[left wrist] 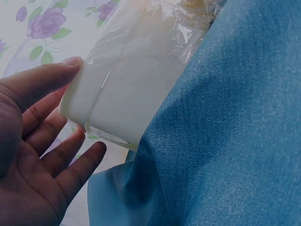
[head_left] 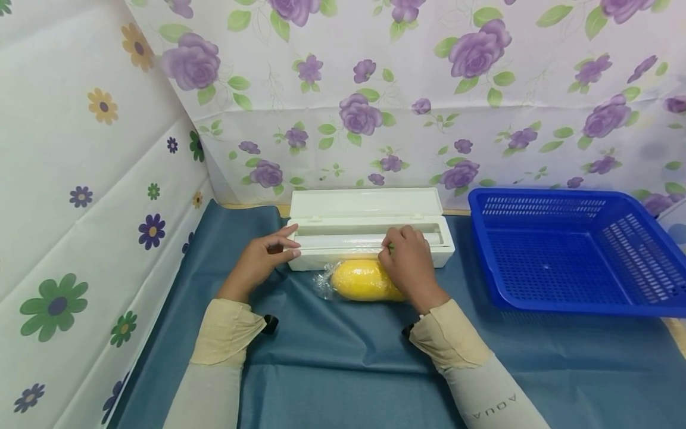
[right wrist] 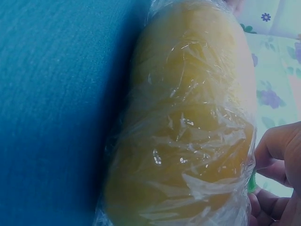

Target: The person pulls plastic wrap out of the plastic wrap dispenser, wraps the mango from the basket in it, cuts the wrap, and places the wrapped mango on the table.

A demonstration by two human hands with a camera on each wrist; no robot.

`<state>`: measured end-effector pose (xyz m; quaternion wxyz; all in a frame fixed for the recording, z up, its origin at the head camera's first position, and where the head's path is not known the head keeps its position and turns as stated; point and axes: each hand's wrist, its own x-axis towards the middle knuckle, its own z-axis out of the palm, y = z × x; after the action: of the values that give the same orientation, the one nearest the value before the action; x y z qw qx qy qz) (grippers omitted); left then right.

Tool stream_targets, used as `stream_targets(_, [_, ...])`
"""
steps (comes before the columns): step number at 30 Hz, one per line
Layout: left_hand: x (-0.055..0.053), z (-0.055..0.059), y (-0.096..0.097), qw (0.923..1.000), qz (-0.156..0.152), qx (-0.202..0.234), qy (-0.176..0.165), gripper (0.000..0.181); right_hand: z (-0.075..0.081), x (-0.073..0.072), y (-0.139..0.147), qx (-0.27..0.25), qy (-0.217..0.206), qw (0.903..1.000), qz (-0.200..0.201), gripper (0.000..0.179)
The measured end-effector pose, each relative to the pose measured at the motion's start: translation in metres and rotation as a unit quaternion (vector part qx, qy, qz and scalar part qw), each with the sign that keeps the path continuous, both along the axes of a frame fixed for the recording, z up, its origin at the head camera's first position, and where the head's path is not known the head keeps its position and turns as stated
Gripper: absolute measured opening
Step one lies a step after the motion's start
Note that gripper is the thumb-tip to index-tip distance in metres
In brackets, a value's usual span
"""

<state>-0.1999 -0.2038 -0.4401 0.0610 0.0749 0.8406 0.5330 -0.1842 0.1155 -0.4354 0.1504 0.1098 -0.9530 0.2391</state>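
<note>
Fruit (head_left: 360,280) in film (head_left: 324,283) lies at six o'clock from the box (head_left: 316,260); right hand (head_left: 411,265) pinches a green tab (right wrist: 252,182); left hand (head_left: 258,257), spread wide, touches the nine-o'clock end.

Surface (head_left: 677,335): tan at its edges, mostly under a creased blue cloth (head_left: 332,393) beneath both hands.
Box (head_left: 316,260): white, lid up, on the cloth between the left hand (head_left: 255,263) and right hand (head_left: 411,262).
Yellow thing (head_left: 360,280): in clear film (head_left: 323,282), on the cloth before the box, beside the right hand.
Basket (head_left: 484,262): blue, well right of the right hand.
</note>
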Motion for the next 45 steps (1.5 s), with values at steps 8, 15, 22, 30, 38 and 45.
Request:
stream_targets(8, [0.0008, 0.0007, 0.0, 1.0, 0.001, -0.005, -0.001, 0.028, -0.0004, -0.0006, 0.001, -0.006, -0.006, 1.0, -0.002, 0.003])
stream_targets(15, [0.002, 0.0008, 0.0001, 1.0, 0.001, -0.007, -0.001, 0.029, -0.0002, 0.0005, 0.0019, -0.004, -0.006, 1.0, 0.0, 0.004])
stream_targets(22, [0.0025, -0.0019, -0.0007, 1.0, -0.002, -0.002, -0.002, 0.029, -0.0014, 0.0014, 0.0037, -0.004, -0.002, 1.0, 0.005, 0.003])
stream_targets(30, [0.0016, -0.0034, -0.0011, 1.0, -0.006, 0.004, -0.001, 0.029, -0.0018, 0.0013, 0.0056, -0.005, -0.004, 1.0, 0.006, 0.003])
stream_targets(38, [0.0004, -0.0017, 0.0007, 1.0, -0.008, 0.003, -0.002, 0.029, -0.0007, 0.0014, 0.0077, -0.009, -0.005, 0.9999, 0.003, 0.003])
stream_targets(45, [0.0, -0.001, 0.0005, 1.0, -0.007, 0.004, -0.003, 0.029, -0.0001, 0.0014, 0.0075, -0.015, -0.005, 0.9999, 0.005, 0.003])
